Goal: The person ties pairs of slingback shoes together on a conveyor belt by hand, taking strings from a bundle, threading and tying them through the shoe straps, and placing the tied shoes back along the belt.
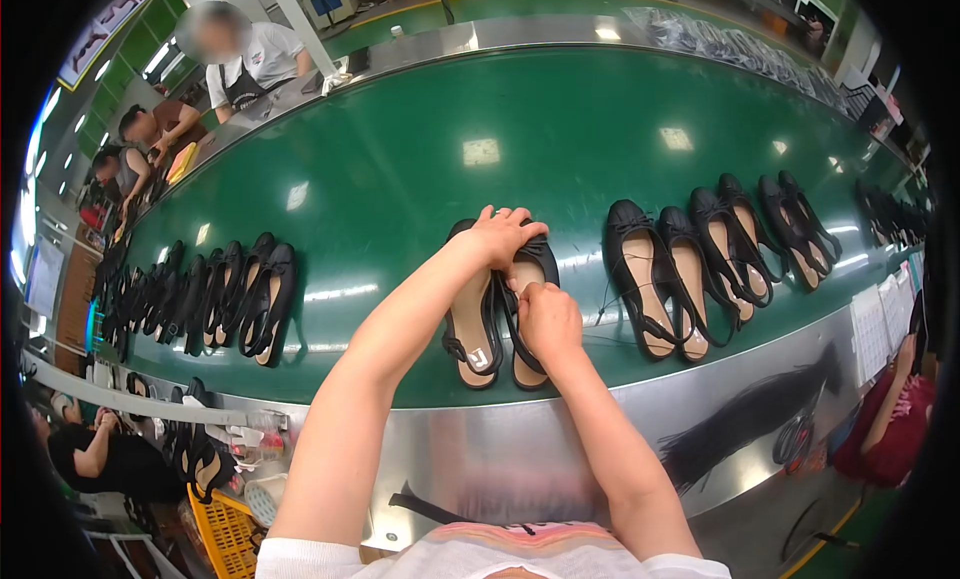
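Observation:
A pair of black slingback flats with beige insoles lies on the green belt in front of me, toes pointing away. My left hand [508,239] is closed over the bow and toe of the right-hand shoe [530,269], its thumb reaching down to the opening. Lower on this shoe, my right hand [550,322] is closed in a fist at the side strap; the fingertips are partly hidden. The left-hand shoe [470,324] rests beside it, with a white mark on its heel insole and its toe partly covered by my left forearm and hand.
Several black flats [640,279] stand in pairs to the right on the green belt [400,139]. A row of similar shoes [270,299] stretches off to the left. A metal edge [480,439] runs before me. A yellow crate [222,534] stands lower left. Other people work around the line.

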`<action>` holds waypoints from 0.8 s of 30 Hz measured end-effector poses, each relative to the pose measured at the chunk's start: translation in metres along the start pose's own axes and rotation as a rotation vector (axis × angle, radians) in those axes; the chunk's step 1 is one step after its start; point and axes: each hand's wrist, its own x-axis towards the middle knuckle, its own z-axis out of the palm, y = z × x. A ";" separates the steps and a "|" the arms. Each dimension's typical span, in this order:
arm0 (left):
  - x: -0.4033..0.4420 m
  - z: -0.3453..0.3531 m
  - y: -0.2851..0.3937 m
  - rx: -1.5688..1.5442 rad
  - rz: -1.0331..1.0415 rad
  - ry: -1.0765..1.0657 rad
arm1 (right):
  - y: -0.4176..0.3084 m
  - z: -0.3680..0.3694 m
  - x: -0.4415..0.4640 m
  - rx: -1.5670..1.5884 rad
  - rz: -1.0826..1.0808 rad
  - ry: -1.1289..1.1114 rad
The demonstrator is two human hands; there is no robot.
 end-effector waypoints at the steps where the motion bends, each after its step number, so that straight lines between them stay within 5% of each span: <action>1: 0.000 0.000 0.000 -0.003 0.002 0.007 | 0.001 0.001 0.001 0.002 0.006 0.000; 24: 0.003 -0.004 0.009 -0.029 -0.020 -0.022 | 0.006 -0.002 -0.003 0.080 0.047 0.045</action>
